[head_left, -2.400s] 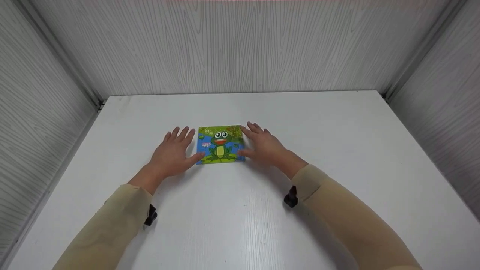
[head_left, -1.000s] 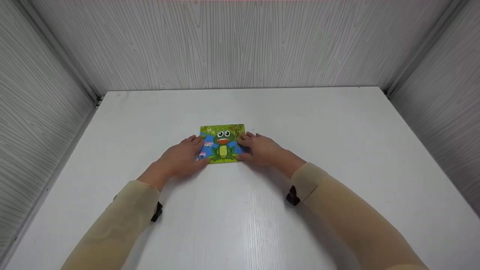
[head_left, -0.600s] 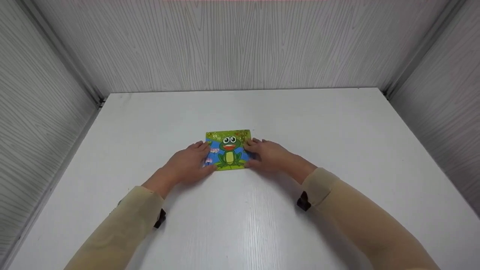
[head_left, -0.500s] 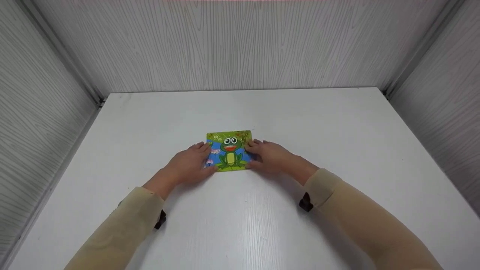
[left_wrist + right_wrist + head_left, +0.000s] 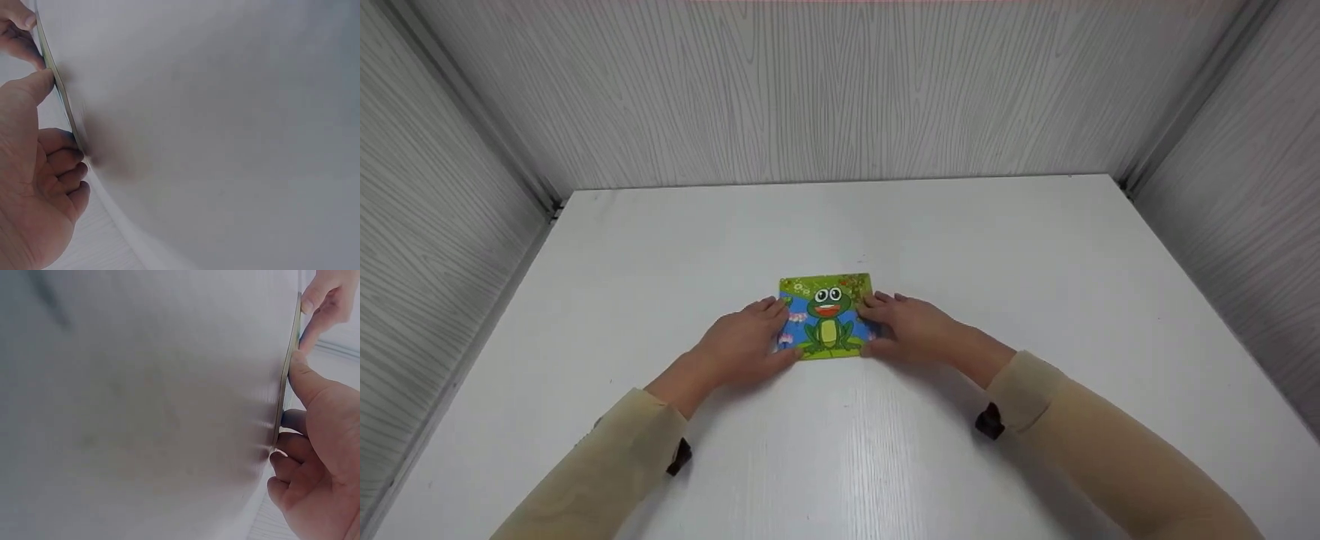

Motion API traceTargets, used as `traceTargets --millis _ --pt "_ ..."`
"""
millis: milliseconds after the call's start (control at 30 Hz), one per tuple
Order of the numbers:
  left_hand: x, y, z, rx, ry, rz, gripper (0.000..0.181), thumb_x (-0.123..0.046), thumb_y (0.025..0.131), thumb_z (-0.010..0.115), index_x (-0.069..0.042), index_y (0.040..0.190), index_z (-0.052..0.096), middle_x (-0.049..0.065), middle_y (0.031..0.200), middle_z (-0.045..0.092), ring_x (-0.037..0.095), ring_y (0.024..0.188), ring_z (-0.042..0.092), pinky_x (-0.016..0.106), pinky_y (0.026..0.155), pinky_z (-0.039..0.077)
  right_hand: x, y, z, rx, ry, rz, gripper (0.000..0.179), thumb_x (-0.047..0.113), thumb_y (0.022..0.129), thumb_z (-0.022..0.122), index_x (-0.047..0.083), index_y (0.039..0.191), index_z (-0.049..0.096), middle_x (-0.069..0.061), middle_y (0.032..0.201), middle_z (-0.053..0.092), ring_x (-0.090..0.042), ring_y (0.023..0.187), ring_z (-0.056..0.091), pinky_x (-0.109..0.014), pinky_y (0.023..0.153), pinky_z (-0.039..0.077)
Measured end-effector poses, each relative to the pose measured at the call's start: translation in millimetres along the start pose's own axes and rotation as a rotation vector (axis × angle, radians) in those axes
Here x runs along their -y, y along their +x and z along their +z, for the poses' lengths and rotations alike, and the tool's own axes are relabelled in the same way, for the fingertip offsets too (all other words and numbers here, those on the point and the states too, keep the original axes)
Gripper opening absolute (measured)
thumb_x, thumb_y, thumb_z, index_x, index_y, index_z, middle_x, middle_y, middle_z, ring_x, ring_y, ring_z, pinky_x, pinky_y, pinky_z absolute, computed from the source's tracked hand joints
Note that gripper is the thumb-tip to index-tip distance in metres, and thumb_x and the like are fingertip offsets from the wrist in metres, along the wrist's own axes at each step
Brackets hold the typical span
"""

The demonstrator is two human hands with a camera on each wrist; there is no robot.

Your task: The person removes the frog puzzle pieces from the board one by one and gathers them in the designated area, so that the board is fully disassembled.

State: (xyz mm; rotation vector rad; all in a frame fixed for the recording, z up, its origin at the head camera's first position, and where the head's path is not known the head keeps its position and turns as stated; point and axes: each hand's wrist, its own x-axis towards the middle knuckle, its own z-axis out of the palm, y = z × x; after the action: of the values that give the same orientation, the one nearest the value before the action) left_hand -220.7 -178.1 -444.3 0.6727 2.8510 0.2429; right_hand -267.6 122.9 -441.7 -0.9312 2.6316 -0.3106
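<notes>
A thin square frog picture board [image 5: 829, 330] lies flat on the white table, printed in green, blue and yellow. My left hand [image 5: 742, 341] holds its left side, with the thumb at the near corner and the fingers along the edge. On the opposite side my right hand [image 5: 919, 330] holds it the same way. From the left wrist, the board [image 5: 61, 93] appears edge-on, with the left hand's [image 5: 36, 163] thumb and bent index finger against it. The right wrist view shows the right hand's [image 5: 320, 450] thumb and fingers touching the board's pale edge [image 5: 284, 382]. The fingers cover parts of both sides.
The white table [image 5: 840, 450] stretches around the board on all sides. A grey wood-grain panel [image 5: 840, 90] stands along its back edge, with similar panels at left [image 5: 427, 225] and right [image 5: 1245, 187]. A black wrist piece [image 5: 990, 421] hangs below the right cuff.
Both hands first hovered with spread fingers at the board's sides, then closed in on its edges. Since then, the board and hands have slid together toward me and slightly right.
</notes>
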Motion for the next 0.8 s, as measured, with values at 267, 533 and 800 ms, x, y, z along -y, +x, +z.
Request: traceTargets --millis 267,533,800 --pt "-13.1 -0.6 4.4 -0.003 0.03 0.03 0.081 -0.054 0.106 0.054 0.005 0.16 0.04 0.021 0.166 0.04 0.037 0.156 0.034 0.052 0.121 0.037 -3 -18.6 5 -0.025 -0.016 -0.022 0.079 0.05 0.101 0.07 0.012 0.164 0.04 -0.011 0.17 0.034 -0.033 0.159 0.028 -0.05 0.127 0.025" --pt "-20.8 -5.2 7.4 -0.011 0.047 0.048 0.08 -0.054 0.106 0.053 0.004 0.159 0.043 0.021 0.165 0.041 0.037 0.155 0.036 0.052 0.12 0.039 -2 -30.7 7 -0.029 -0.008 -0.023 0.08 0.051 0.101 0.07 0.01 0.164 0.04 -0.013 0.17 0.032 -0.035 0.158 0.028 -0.05 0.127 0.026" --pt "-27.7 -8.9 9.6 -0.003 0.036 0.063 0.082 -0.056 0.105 0.055 0.004 0.159 0.043 0.019 0.166 0.041 0.036 0.156 0.035 0.052 0.121 0.037 -5 -42.7 12 -0.036 0.01 -0.034 0.083 0.052 0.1 0.071 0.008 0.164 0.04 -0.014 0.171 0.031 -0.033 0.159 0.027 -0.05 0.127 0.025"
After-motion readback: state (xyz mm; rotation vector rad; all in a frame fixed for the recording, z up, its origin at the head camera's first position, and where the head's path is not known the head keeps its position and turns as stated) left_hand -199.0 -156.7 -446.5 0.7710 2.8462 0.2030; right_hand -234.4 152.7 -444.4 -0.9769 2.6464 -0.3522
